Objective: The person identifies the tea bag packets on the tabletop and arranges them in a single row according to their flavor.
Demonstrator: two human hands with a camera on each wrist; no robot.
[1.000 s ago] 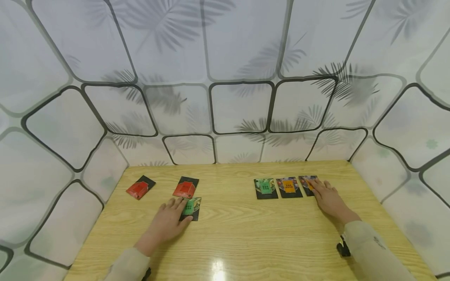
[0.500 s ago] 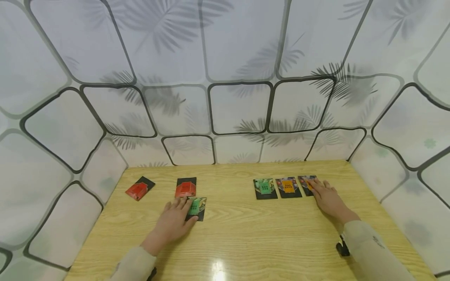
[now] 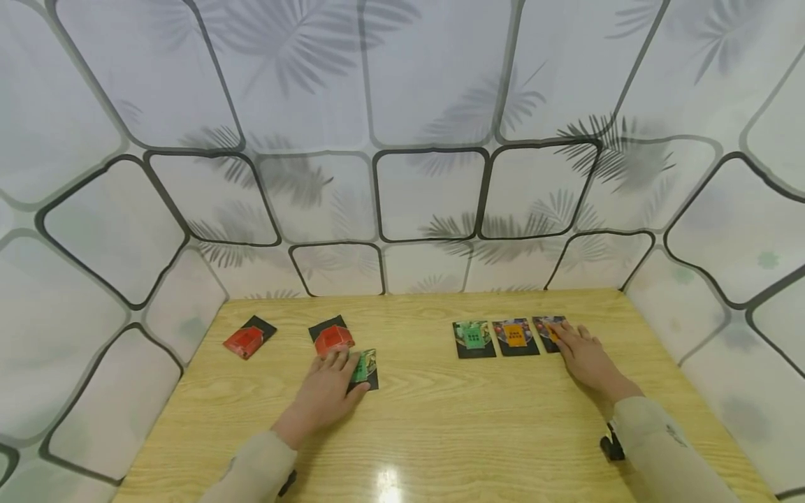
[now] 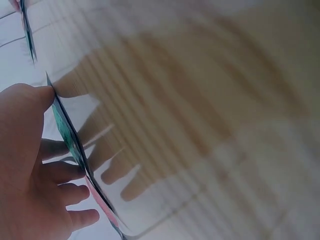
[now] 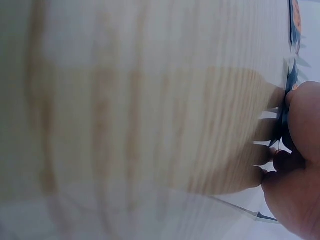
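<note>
My left hand point(image 3: 325, 395) lies over a small flat black packet with a green label point(image 3: 365, 370). In the left wrist view this green packet point(image 4: 63, 127) shows edge-on, thumb at one end and fingertips along its face. A red-labelled packet point(image 3: 333, 340) lies just beyond those fingers, slightly turned, its lower edge by the fingertips. On the right, my right hand point(image 3: 588, 358) rests its fingertips on an orange-labelled packet point(image 3: 546, 332), partly covering it. Seen from the right wrist, that packet point(image 5: 285, 117) is a thin dark edge under the fingers.
Another red packet point(image 3: 249, 338) lies askew at the far left. A green packet point(image 3: 474, 339) and an orange packet point(image 3: 516, 337) stand in a row beside the right hand's packet. A patterned cloth wall point(image 3: 428, 195) closes off the wooden table point(image 3: 440, 440) at the back and sides.
My left hand has slid to the right with the green packet under it. The red packet beyond it has turned a little. My right hand has stayed in place.
</note>
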